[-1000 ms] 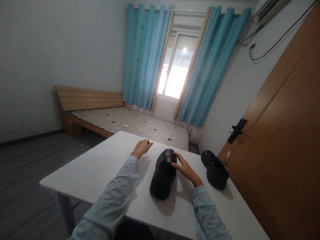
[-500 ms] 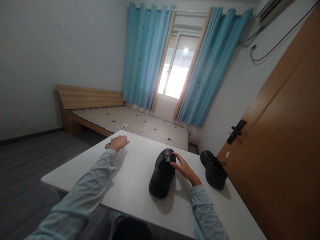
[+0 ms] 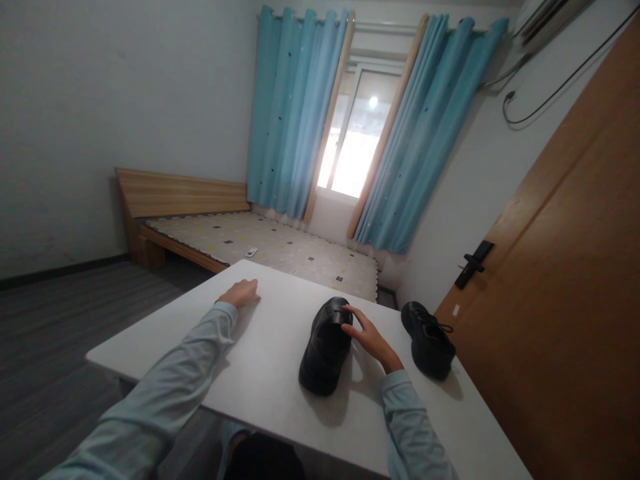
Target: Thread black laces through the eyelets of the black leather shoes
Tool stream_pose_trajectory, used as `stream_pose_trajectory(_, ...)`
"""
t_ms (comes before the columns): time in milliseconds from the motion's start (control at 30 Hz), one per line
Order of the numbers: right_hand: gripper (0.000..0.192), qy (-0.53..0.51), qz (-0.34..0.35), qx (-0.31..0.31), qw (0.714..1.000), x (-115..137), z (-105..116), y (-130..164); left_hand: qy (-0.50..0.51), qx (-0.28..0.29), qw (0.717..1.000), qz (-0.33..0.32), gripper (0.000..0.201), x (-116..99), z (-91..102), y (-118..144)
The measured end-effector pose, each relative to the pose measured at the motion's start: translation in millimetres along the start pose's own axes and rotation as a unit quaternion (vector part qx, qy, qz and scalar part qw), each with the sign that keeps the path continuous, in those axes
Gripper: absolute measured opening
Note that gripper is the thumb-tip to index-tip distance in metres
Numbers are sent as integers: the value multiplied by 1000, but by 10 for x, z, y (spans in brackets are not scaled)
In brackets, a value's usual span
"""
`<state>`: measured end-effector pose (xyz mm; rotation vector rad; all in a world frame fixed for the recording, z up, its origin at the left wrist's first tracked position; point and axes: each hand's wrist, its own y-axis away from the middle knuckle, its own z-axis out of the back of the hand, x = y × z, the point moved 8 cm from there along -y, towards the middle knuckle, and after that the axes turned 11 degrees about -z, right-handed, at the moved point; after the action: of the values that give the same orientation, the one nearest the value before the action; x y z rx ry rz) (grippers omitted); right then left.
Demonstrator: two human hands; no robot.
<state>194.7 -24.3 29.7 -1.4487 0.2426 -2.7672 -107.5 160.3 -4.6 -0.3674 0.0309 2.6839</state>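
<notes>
A black shoe (image 3: pixel 320 363) stands on the white table (image 3: pixel 270 380) in front of me, its opening towards me. My right hand (image 3: pixel 367 337) is on its right side, with thumb and fingers gripping it near the opening. My left hand (image 3: pixel 241 293) is over the far left part of the table, away from the shoe. Its fingers are bent in, and whether anything is between them is hidden. To the right of my right hand sits a second black shoe (image 3: pixel 433 347) with laces, untouched by either hand.
Beyond the table is a low bed (image 3: pixel 280 243) with a patterned mattress and a small white object (image 3: pixel 251 252) on it. Blue curtains (image 3: pixel 295 120) frame the window. A brown door (image 3: pixel 560 280) with a black handle (image 3: pixel 474 265) rises close on the right.
My left hand has turned, its fingers tipping down towards the table, and the dark band at its wrist no longer shows. The right hand and both shoes stay in place.
</notes>
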Motion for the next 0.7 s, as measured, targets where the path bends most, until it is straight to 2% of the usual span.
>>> stream_pose_trajectory(167, 59, -1, -4, -3, 1000, 8, -30, 0, -89, -13, 994, 59, 47, -86, 154, 124)
stream_pose_trajectory(300, 59, -1, -5, 3, 1000, 16, -36, 17, -129, 6, 990, 59, 43, -251, 280, 202)
stream_pose_trajectory(367, 58, -1, -6, 4, 1000, 28, -29, 23, -131, 6, 991, 39, 37, -373, 359, 220)
stream_pose_trajectory(433, 57, 0, -7, 3, 1000, 46, -21, 25, -115, -19, 993, -24, 33, -596, 468, 224)
stream_pose_trajectory(500, 57, 1, -7, 1, 1000, 63, -18, 25, -65, -46, 988, -135, 27, -949, 571, 258)
stream_pose_trajectory(600, 56, 1, -4, 0, 1000, 72, -21, 22, 43, -56, 946, -315, 17, -1586, 680, 457)
stream_pose_trajectory(700, 57, 3, 1, 1, 1000, 56, -28, 15, 131, -3, 890, -437, 14, -2151, 669, 755)
